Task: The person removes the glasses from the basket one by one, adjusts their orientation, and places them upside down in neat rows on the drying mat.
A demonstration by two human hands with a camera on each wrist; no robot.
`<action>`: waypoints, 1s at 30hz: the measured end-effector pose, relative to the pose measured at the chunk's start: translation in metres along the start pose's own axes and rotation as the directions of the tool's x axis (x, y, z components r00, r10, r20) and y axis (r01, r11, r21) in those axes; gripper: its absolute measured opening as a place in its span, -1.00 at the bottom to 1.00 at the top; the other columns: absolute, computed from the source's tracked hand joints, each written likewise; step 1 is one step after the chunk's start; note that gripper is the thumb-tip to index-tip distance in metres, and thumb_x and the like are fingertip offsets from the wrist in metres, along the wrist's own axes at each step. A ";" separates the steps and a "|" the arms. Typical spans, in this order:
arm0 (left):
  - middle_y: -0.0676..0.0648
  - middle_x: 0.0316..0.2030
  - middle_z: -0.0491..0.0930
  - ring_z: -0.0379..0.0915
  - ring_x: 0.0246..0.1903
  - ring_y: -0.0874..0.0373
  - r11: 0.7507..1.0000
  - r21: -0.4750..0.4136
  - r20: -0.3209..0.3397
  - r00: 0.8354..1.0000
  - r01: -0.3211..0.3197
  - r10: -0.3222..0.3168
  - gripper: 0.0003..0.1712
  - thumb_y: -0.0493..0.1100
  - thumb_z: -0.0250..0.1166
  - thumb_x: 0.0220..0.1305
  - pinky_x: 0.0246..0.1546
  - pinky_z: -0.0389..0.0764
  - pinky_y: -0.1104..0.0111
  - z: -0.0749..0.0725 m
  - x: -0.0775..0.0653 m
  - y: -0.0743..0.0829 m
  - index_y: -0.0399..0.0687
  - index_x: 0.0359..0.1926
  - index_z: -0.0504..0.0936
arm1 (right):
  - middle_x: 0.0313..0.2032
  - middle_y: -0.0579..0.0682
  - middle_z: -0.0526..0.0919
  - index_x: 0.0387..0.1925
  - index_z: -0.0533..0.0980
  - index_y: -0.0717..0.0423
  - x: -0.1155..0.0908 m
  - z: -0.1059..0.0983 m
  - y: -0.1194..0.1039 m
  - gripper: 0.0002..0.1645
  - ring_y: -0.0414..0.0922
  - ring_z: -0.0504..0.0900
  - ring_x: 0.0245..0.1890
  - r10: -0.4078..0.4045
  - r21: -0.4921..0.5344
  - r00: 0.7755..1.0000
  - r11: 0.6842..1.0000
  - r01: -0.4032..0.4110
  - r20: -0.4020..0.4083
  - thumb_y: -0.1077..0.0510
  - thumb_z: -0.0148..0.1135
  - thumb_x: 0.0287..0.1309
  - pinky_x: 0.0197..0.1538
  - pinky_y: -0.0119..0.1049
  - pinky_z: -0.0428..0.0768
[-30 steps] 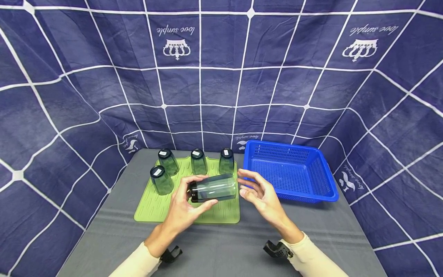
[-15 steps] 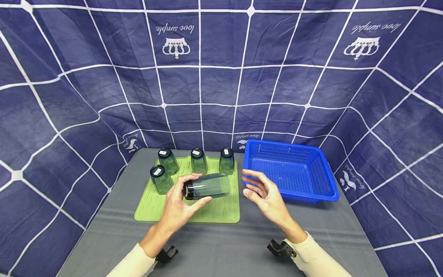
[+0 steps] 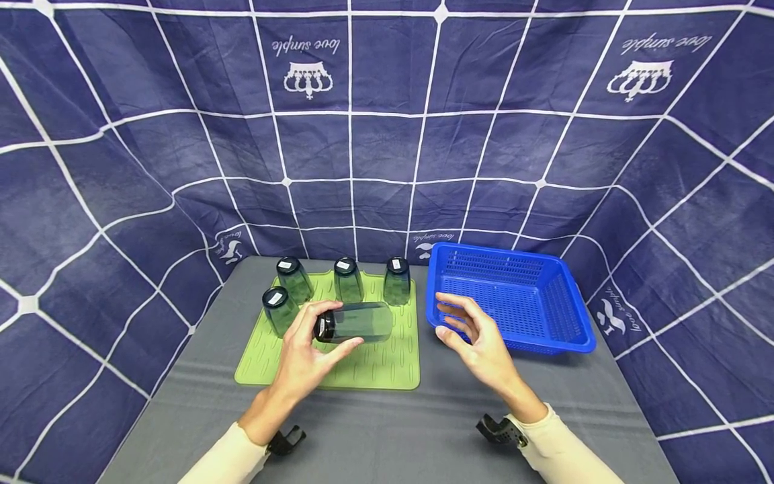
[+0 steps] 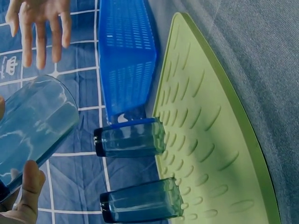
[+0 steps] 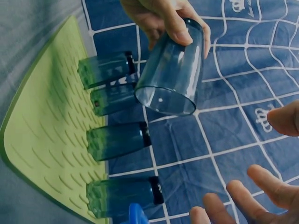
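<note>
A bluish clear drinking glass (image 3: 364, 323) lies tilted on its side in the air above the green mat (image 3: 381, 366). My left hand (image 3: 305, 353) grips it round its dark base end, fingers on the far side and thumb on the near side. In the right wrist view the mouth of that glass (image 5: 170, 70) faces toward the camera. My right hand (image 3: 484, 346) hovers apart from the glass, near the front left of the blue basket, its fingers loosely bent and holding nothing. Several similar glasses (image 3: 347, 282) stand upside down on the mat.
A blue perforated basket (image 3: 514, 343) stands to the right of the mat on the grey table (image 3: 387, 437). A dark blue cloth (image 3: 387, 148) with white lines hangs behind and at both sides. Black mounts sit at both wrists.
My left hand has moved a little left with the glass in its grip. My right hand has drawn away to the right, widening the gap. The standing glasses stay where they were.
</note>
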State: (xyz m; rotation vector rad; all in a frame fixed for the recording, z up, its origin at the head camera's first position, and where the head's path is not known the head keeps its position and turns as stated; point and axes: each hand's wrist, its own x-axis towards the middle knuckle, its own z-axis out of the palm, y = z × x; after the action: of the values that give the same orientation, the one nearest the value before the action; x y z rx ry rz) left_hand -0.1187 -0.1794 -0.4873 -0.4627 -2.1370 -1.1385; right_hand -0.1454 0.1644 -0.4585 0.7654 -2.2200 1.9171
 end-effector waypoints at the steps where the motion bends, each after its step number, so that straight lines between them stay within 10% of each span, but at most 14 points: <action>1: -0.10 0.19 0.80 0.74 0.21 0.09 1.000 0.003 0.002 1.000 0.003 -0.003 -0.11 -0.17 0.93 -0.03 0.40 0.53 0.60 -0.001 0.000 0.000 -0.03 0.36 0.75 | 0.55 0.27 0.60 0.56 0.52 0.35 0.000 -0.001 0.000 -0.32 -0.18 0.70 0.51 0.001 -0.008 1.000 1.000 -0.001 -0.004 0.42 0.45 0.50 0.55 -0.30 0.69; 17: -0.05 0.21 0.84 0.79 0.17 -0.03 0.991 0.108 -0.034 0.997 0.072 -0.069 -0.05 -0.11 0.94 -0.02 0.25 0.60 0.47 -0.003 -0.001 -0.009 -0.05 0.38 0.67 | 0.47 0.12 0.69 0.53 0.63 0.07 -0.004 -0.022 0.008 -0.32 -0.42 0.65 0.44 -0.042 -0.235 0.997 0.972 0.025 -0.067 0.34 0.55 0.45 0.52 -0.46 0.65; 30: -0.13 0.19 0.84 0.82 0.17 -0.15 0.983 0.157 -0.054 0.994 0.098 -0.090 0.03 -0.13 0.93 -0.01 0.28 0.65 0.34 -0.004 -0.001 -0.022 -0.21 0.41 0.56 | 0.48 0.00 0.72 0.53 0.66 -0.09 -0.010 -0.041 0.015 -0.25 -0.12 0.67 0.45 -0.090 -0.454 0.991 0.890 0.038 -0.094 0.25 0.63 0.36 0.48 -0.68 0.48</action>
State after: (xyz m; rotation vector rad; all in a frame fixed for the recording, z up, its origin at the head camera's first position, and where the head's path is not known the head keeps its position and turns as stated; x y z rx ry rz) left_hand -0.1295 -0.1947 -0.4992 -0.2622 -2.2076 -1.0083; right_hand -0.1528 0.2080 -0.4678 0.6246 -2.3947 1.2925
